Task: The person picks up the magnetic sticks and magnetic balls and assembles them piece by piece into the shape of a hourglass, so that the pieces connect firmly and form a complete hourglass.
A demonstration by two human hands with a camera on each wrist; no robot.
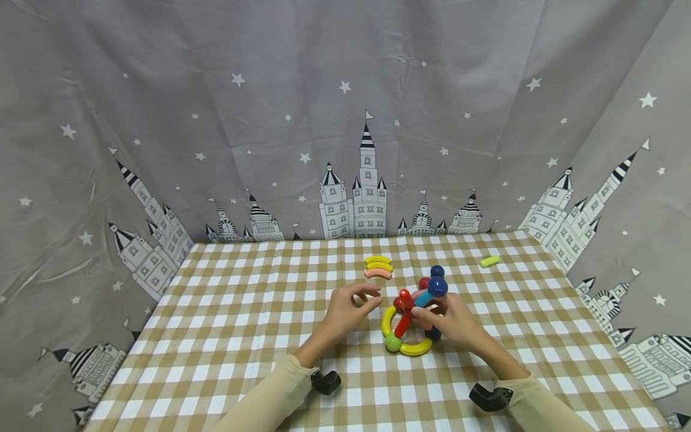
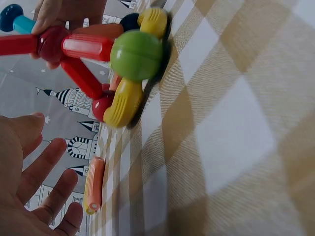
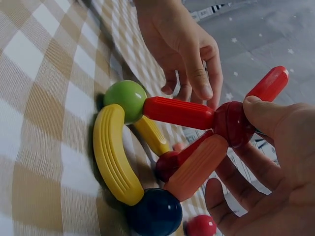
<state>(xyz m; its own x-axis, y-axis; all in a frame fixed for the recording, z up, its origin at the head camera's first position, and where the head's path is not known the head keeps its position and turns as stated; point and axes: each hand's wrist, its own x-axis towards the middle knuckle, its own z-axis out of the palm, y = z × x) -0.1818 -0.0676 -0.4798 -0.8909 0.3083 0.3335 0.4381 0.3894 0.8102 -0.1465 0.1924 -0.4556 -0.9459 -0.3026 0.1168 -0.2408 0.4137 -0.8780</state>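
A ball-and-stick building toy stands on the checked cloth. Its base has yellow curved sticks (image 1: 415, 348), a green ball (image 1: 393, 342) and a dark blue ball (image 3: 155, 211). Red sticks (image 3: 178, 112) and an orange stick (image 3: 197, 167) slope up to a red top ball (image 3: 231, 123). From there a light blue stick (image 1: 423, 299) with a blue ball (image 1: 437, 287) juts out. My right hand (image 1: 455, 321) holds the toy at the top ball, thumb on one side and fingers behind. My left hand (image 1: 348, 309) hovers left of the toy, apart from it, fingers loosely bent and holding nothing.
Behind the toy lie loose yellow curved sticks (image 1: 378, 261) and an orange curved stick (image 1: 378, 273). A lime stick (image 1: 489, 261) lies at the back right. Another blue ball (image 1: 437, 272) and a red ball (image 1: 424, 283) are just beyond the toy. A grey curtain (image 1: 270, 120) hangs behind.
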